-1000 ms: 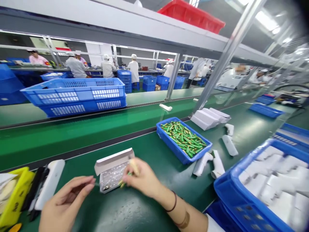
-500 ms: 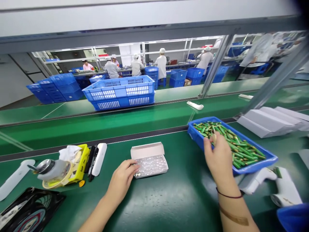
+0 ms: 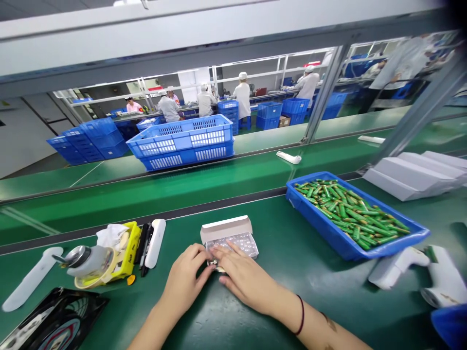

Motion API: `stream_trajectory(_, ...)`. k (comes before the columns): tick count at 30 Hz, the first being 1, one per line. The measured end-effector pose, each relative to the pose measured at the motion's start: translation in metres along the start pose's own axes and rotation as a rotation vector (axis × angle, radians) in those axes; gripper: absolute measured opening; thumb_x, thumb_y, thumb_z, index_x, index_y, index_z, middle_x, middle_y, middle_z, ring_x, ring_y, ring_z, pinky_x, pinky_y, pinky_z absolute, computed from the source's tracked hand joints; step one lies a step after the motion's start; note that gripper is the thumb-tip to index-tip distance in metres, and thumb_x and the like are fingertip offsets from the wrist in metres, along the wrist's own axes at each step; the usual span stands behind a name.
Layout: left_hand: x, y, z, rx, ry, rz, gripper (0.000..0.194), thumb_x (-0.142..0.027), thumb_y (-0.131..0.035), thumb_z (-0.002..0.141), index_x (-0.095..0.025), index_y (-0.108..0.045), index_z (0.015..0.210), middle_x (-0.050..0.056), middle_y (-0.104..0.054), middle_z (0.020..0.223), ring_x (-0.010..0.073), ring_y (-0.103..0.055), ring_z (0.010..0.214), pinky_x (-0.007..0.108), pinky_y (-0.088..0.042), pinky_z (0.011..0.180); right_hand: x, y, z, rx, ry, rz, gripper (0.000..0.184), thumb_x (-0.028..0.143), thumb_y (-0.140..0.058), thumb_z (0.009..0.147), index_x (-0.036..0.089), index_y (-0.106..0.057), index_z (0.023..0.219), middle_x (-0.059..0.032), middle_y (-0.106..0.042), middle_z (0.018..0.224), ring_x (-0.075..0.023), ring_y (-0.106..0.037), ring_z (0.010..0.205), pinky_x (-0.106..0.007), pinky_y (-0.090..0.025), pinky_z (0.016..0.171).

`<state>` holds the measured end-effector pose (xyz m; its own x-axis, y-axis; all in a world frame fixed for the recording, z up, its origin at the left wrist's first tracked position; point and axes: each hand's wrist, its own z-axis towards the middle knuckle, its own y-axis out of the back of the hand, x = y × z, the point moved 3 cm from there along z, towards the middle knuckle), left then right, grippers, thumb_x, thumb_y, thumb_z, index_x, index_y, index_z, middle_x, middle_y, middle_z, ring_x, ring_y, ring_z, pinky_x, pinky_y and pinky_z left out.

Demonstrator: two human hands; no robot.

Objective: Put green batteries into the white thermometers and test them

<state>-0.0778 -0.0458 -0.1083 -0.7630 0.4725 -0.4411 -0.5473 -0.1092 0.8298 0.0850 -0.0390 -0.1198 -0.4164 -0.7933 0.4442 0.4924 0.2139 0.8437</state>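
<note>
A small white cardboard box (image 3: 251,252) lies on the green bench with its lid flap raised. Inside it sits a clear plastic tray (image 3: 245,241) with rounded pockets. My left hand (image 3: 187,274) is closed around the box's front left corner, thumb outside and fingers on the tray. My right hand (image 3: 242,277) reaches over the front edge, its fingers drawn together at that same corner. Between my fingertips show small shiny metal pieces (image 3: 213,262); what the right fingers pinch is mostly hidden. To the right, a blue tray (image 3: 321,228) holds many green cylinders with gold-coloured ends (image 3: 355,214).
On the left are a yellow holder (image 3: 132,248), a bottle (image 3: 87,262), pens (image 3: 145,248), white handle-like parts (image 3: 156,243) and a black fan (image 3: 54,316). White housings (image 3: 397,265) lie right, below folded white cardboard (image 3: 404,175). Blue crates (image 3: 182,141) stand beyond the belt. Several people work behind.
My right hand has moved left from the tray of green cylinders to the white box, beside my left hand. My left hand stays at the box's left end. The view has shifted slightly.
</note>
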Motion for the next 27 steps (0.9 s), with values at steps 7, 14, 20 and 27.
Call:
stream_trajectory(7,-0.001,-0.006,0.001,0.087,0.130,-0.152,0.017,-0.017,-0.052,0.083,-0.020,-0.067,0.090,0.006,-0.057,0.090,0.0198,-0.057,0.084,0.033,-0.048,0.075,-0.003,0.000,0.001,0.022,-0.035,0.032,0.034,0.016,-0.043,0.094,0.007,-0.049,0.126,-0.0164,-0.049,0.138,-0.0230,-0.037,0.134,-0.045,-0.021,0.118)
stream_trajectory(14,0.017,0.003,0.002,-0.126,0.544,-0.803,0.024,-0.034,-0.072,0.071,-0.016,-0.068,0.087,0.004,-0.067,0.075,0.0147,-0.062,0.065,0.024,-0.049,0.059,-0.004,0.008,0.001,-0.056,-0.021,0.169,0.026,0.018,-0.042,0.095,0.011,-0.048,0.120,-0.0163,-0.048,0.138,-0.0220,-0.038,0.133,-0.046,-0.023,0.116)
stream_trajectory(20,0.008,0.003,0.000,-0.207,0.654,-1.098,0.040,-0.037,-0.078,0.067,-0.014,-0.070,0.098,0.006,-0.072,0.074,0.0151,-0.067,0.067,0.023,-0.055,0.065,0.001,0.022,-0.008,-0.448,-0.087,0.238,0.025,0.029,-0.029,0.099,0.020,-0.047,0.085,-0.0091,-0.060,0.094,-0.0214,-0.056,0.088,-0.034,-0.045,0.074)
stream_trajectory(27,-0.004,-0.003,0.001,-0.188,0.621,-1.246,0.035,-0.034,-0.084,0.060,-0.015,-0.074,0.087,0.008,-0.074,0.075,0.0141,-0.066,0.062,0.019,-0.053,0.056,0.003,-0.003,-0.006,-0.132,-0.326,0.589,0.034,0.038,-0.036,0.097,0.019,-0.043,0.069,0.0054,-0.037,0.056,-0.0098,-0.034,0.051,-0.024,-0.024,0.051)
